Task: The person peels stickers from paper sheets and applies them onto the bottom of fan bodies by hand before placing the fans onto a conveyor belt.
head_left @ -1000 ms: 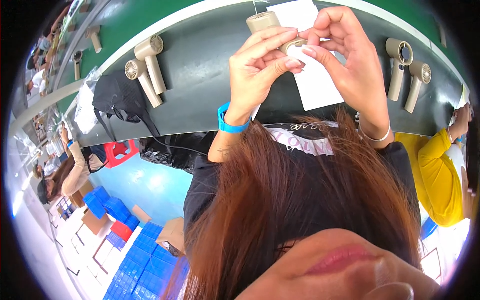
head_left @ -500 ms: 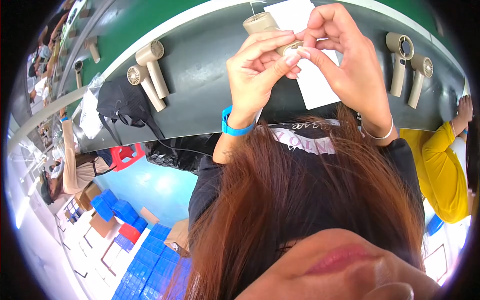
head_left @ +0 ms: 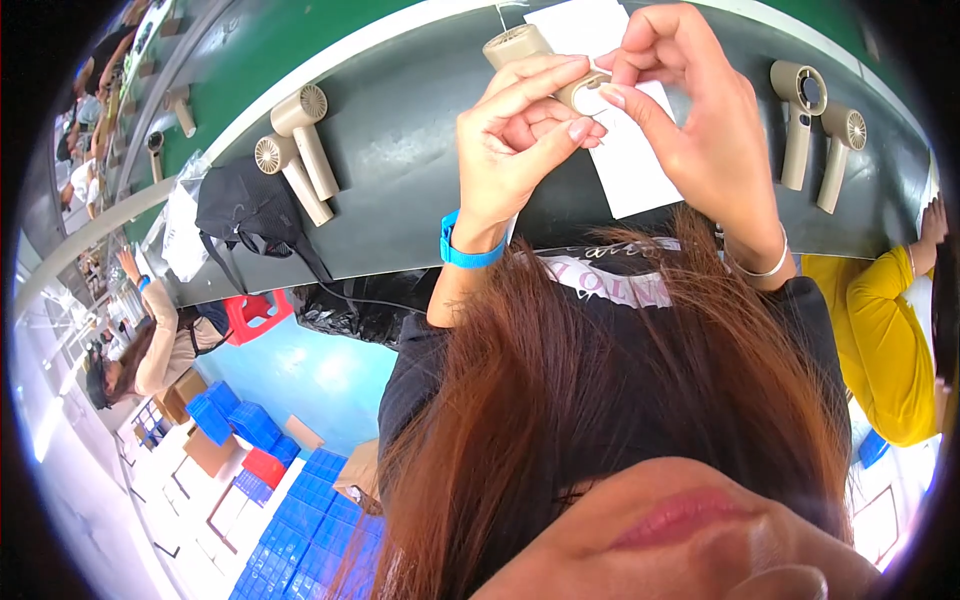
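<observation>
1. We find the beige handheld fan [head_left: 513,46] in the person's left grip [head_left: 492,145], over the far part of the dark surface [head_left: 400,205]. The fingers curl around the handle, and the fan head points away to the upper left.
2. We judge this hold deliberate: it presents the handle's end [head_left: 580,95] to the right grip [head_left: 695,115] and steadies the fan against light pressure.
3. The right thumb and forefinger come nearly together at that end. We cannot say whether they pinch something small or only touch the rim, as the fingers hide the spot. The other fingers stay curled back, probably to keep the work in sight.
4. A white sheet [head_left: 640,165] lies on the surface beneath the hands, partly hidden by them. We cannot establish whether the white part beyond the fan belongs to the same piece.
5. To the left we note a pair of beige fans [head_left: 315,160], side by side with handles slanting toward the person; to the right, a second pair [head_left: 797,140] lies likewise. We take both to be set aside to leave the hands room, within easy reach.
6. A black backpack [head_left: 245,205] sits near the surface's edge at the left, apart from the work, presumably as a personal belonging.
</observation>
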Tool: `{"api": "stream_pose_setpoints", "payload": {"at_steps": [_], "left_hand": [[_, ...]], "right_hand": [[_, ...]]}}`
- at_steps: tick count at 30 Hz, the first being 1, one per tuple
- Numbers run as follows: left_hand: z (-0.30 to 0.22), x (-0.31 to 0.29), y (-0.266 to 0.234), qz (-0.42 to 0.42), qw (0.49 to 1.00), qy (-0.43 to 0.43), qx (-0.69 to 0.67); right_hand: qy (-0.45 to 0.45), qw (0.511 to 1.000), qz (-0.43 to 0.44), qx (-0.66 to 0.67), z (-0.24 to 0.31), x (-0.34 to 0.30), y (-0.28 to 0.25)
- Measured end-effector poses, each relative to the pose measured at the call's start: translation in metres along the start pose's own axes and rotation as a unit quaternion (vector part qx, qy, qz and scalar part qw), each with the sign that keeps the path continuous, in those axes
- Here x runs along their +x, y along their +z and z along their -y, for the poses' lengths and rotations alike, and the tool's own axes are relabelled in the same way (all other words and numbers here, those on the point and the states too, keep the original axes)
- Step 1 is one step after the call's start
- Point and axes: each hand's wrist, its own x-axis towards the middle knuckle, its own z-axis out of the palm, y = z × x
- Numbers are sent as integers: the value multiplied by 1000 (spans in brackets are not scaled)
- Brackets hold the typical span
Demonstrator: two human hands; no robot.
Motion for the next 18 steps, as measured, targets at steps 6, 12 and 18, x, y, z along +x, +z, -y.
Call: {"api": "stream_pose_setpoints", "payload": {"at_steps": [6, 12, 18], "left_hand": [[1, -1, -8, 5, 998, 60, 23], [-1, 2, -1, -1, 1000, 13, 11], [0, 0, -3, -1, 1000, 10, 9]], "right_hand": [[-139, 990, 28, 18, 20, -16, -4], [49, 997, 33, 59, 22, 3, -13], [74, 995, 51, 44, 25, 5, -11]]}}
